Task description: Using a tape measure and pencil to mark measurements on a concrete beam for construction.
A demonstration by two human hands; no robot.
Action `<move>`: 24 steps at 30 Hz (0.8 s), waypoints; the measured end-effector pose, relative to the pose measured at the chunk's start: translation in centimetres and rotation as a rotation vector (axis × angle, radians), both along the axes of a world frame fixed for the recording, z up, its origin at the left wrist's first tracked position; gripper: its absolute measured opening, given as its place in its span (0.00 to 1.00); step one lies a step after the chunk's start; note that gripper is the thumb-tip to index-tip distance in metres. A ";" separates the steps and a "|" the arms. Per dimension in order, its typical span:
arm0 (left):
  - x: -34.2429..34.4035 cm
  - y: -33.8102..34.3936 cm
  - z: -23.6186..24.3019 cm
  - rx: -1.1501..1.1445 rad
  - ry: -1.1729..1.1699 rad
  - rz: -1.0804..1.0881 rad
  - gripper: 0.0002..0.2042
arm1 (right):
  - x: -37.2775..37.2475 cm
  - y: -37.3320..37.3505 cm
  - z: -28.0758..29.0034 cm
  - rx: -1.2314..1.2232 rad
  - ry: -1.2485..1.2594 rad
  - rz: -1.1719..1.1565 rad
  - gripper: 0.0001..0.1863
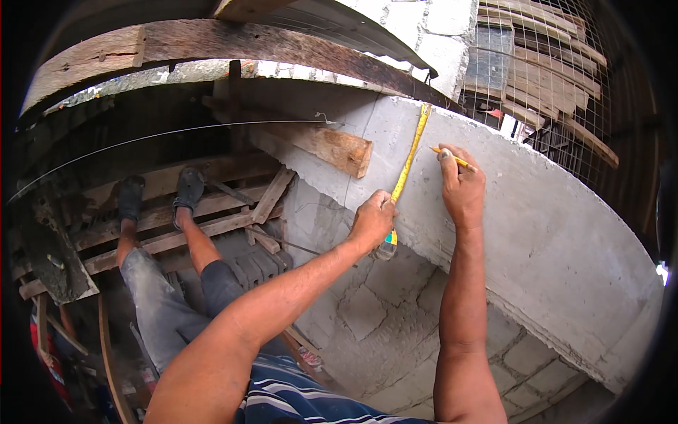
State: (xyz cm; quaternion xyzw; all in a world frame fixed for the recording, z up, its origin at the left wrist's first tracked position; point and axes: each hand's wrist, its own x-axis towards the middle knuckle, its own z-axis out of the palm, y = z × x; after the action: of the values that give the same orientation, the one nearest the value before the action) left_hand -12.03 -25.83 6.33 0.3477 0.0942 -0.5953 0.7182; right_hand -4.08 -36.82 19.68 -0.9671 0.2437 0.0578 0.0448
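Observation:
My left hand (374,222) is closed on a tape measure, its case (387,244) hanging just below the fingers. From there the yellow blade (412,155) runs up across the face of a grey concrete beam (537,191), its end at the beam's top edge. To the right of the blade, my right hand (462,185) pinches a yellow pencil (459,161). The pencil's tip points left toward the blade, close to the concrete; whether it touches cannot be told.
A wooden block (339,150) juts against the beam on the left, near a taut string (198,128). My feet stand on wooden planks (162,212). Overhead crosses a long timber (233,44). Wire mesh (544,63) with boards behind it stands at the upper right.

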 end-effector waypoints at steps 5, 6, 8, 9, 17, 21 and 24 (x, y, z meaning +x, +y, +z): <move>0.0 -0.2 -0.1 0.002 0.036 -0.004 0.11 | -0.3 0.2 -0.7 -0.073 0.030 0.065 0.08; 0.0 -0.3 -0.1 0.010 0.005 0.008 0.11 | -0.3 0.1 -0.7 -0.081 0.032 0.069 0.08; 0.0 -0.4 0.1 0.024 0.029 -0.011 0.11 | -0.4 -0.1 -0.6 -0.062 -0.013 0.103 0.08; -0.1 -0.5 0.1 0.019 0.033 0.031 0.10 | -0.4 -0.2 -0.6 -0.047 -0.034 0.107 0.08; -0.8 -1.0 -0.1 0.018 0.061 0.112 0.08 | -0.8 -0.8 -0.9 -0.080 0.012 0.189 0.08; -0.8 -0.8 -0.2 0.007 0.098 0.077 0.09 | -0.9 -0.8 -1.1 -0.108 0.016 0.196 0.08; -0.7 -0.7 -0.1 0.014 0.082 0.079 0.09 | -0.9 -0.7 -1.1 -0.119 0.028 0.225 0.08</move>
State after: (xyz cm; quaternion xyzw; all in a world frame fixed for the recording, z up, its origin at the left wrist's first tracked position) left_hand -12.78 -26.57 6.19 0.3241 0.1413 -0.5794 0.7343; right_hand -4.94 -37.52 18.62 -0.9883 0.1374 0.0616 -0.0228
